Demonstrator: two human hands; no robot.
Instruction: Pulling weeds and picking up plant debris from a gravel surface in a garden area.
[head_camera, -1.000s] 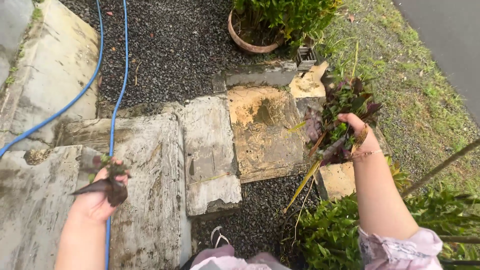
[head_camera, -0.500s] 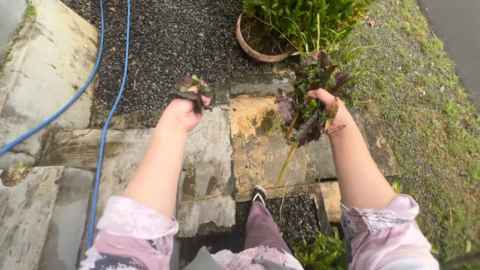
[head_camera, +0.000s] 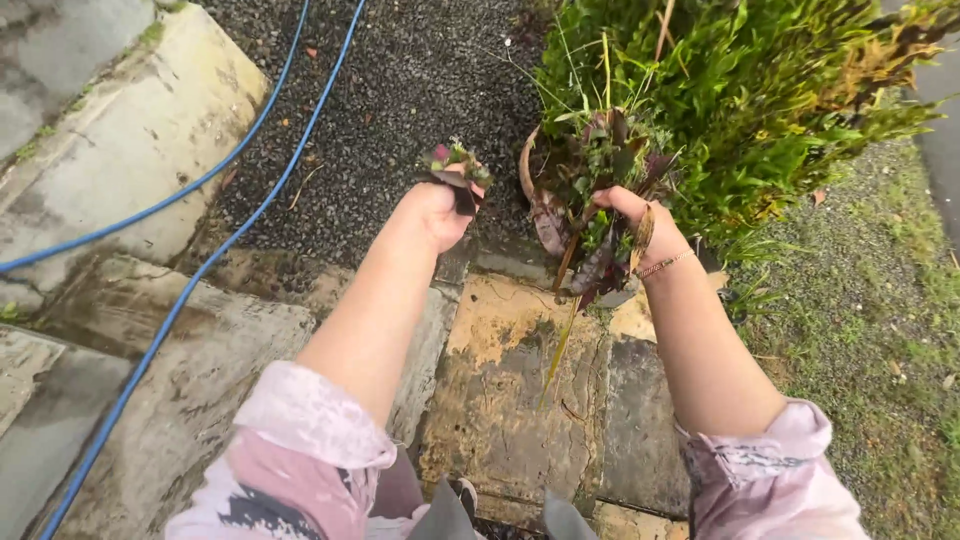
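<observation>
Left hand (head_camera: 437, 210) closing into a loose fist around a small sprig of purple-green leaves (head_camera: 455, 163), tuft poking up past the knuckles, above the dark gravel (head_camera: 400, 110). Right hand (head_camera: 630, 222) wrapping, fingers curled tight, around a larger bunch of purple and green cuttings (head_camera: 590, 190), leaves fanning upward and one long yellowing blade (head_camera: 560, 345) dangling down over the stained stone slabs (head_camera: 520, 370). Bunch hanging just in front of a terracotta pot (head_camera: 524, 165), touching or merely overlapping it not being clear, with a bushy green shrub (head_camera: 740, 90) rising beyond. Thin bracelet (head_camera: 665, 265) circling the right wrist; pink patterned sleeves (head_camera: 300, 450) bunching at both forearms. Two blue hoses (head_camera: 215, 260) running across gravel and concrete at the left; grass (head_camera: 880, 300) spreading at the right. Judging by the droop, looking light, soft and limp, bruising and snapping easily, likely damp and a little slippery; best gripping low around the gathered stems, gently, not on the leaf blades, minding loose pieces slipping out underneath.
</observation>
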